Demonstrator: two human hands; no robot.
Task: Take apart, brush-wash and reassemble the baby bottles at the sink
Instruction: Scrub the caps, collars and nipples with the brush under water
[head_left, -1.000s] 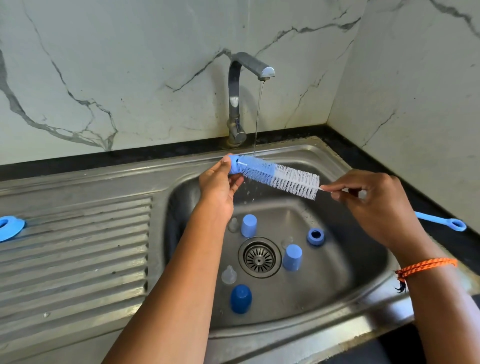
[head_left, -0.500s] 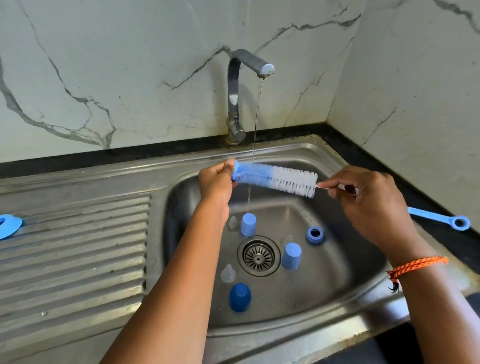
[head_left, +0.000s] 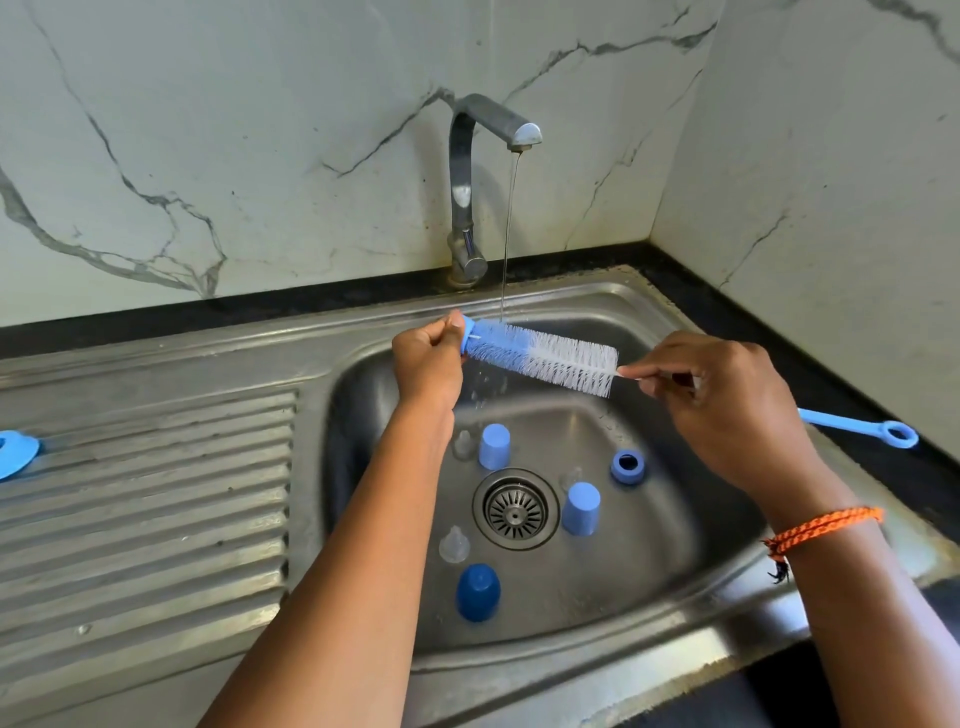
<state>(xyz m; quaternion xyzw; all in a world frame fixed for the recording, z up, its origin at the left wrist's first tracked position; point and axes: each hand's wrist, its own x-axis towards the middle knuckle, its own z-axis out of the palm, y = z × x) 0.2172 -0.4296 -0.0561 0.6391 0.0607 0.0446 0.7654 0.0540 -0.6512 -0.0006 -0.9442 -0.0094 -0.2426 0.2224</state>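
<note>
A blue and white bottle brush (head_left: 545, 356) lies across the sink under the thin stream from the tap (head_left: 467, 192). My left hand (head_left: 428, 358) pinches its blue tip. My right hand (head_left: 722, 400) grips the wire stem, and the blue handle with its ring (head_left: 878, 428) sticks out to the right. On the basin floor stand two light blue caps (head_left: 493, 447) (head_left: 581, 508), a dark blue cap (head_left: 478, 592), a blue screw ring (head_left: 626, 466) and clear teats (head_left: 454, 544) around the drain (head_left: 515, 509).
A ribbed steel draining board (head_left: 145, 493) lies left of the basin, with a blue object (head_left: 15, 454) at its far left edge. Marble walls close the back and right. A black counter strip (head_left: 779, 343) runs behind and right of the sink.
The brush has tilted slightly, its tip end rising and shifting left under the stream. Both hands keep their hold. The parts in the basin have not moved.
</note>
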